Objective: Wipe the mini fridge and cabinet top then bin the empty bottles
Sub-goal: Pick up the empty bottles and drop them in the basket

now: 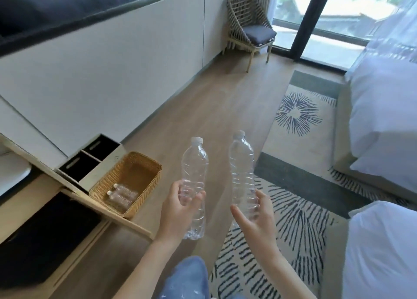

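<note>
My left hand (178,206) grips a clear empty plastic bottle (194,165) with a white cap, held upright over the wooden floor. My right hand (255,215) holds a second clear empty bottle (242,163) upright, fingers loosely curled round its lower half. To the left, a woven wicker basket (144,165) sits on the floor against the cabinet and holds two more capped bottles (121,193) lying on their sides. Beside it stands a two-compartment bin (90,161) with black inserts.
A low wooden cabinet edge (106,213) juts out at the left with a dark front below. A bed (383,122) fills the right side over a patterned rug (293,208). A wicker chair (250,25) stands by the glass door at the back.
</note>
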